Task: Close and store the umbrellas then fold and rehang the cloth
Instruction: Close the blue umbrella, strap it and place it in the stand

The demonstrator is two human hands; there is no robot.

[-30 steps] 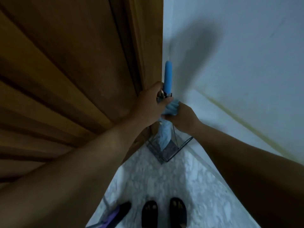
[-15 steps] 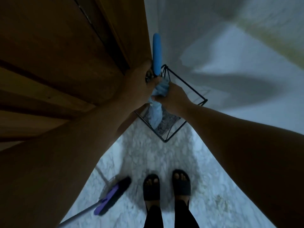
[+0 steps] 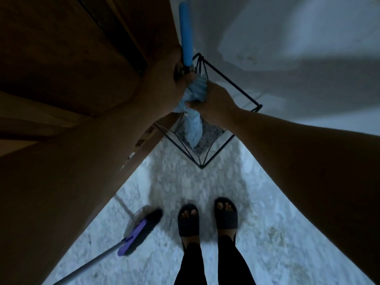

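Floor, near: purple-headed mop [image 3: 137,233] lies by person's feet, left side.
R hand [image 3: 213,99]: fingers curled round light-blue umbrella [image 3: 193,124] canopy, mid-length.
L hand [image 3: 164,79]: grips shaft just under blue handle [image 3: 185,31].
Axis: upright; tip down inside wire stand [image 3: 232,81], in corner by door.
Vs earlier: view tilted down; umbrella sits lower in stand.

The picture is dim and blue-tinted, with the brightest patch on the white wall [image 3: 267,27] toward 1 o'clock, where soft broad shadows cross it diagonally. Both forearms and the wooden door [image 3: 72,48] at 10 o'clock sink into near-black brown, showing little surface detail. Wide-angle distortion bends the wall and floor lines toward the edges, and the purple mop head [image 3: 139,233] at 7 o'clock and the marble floor [image 3: 277,233] look smeared and soft.
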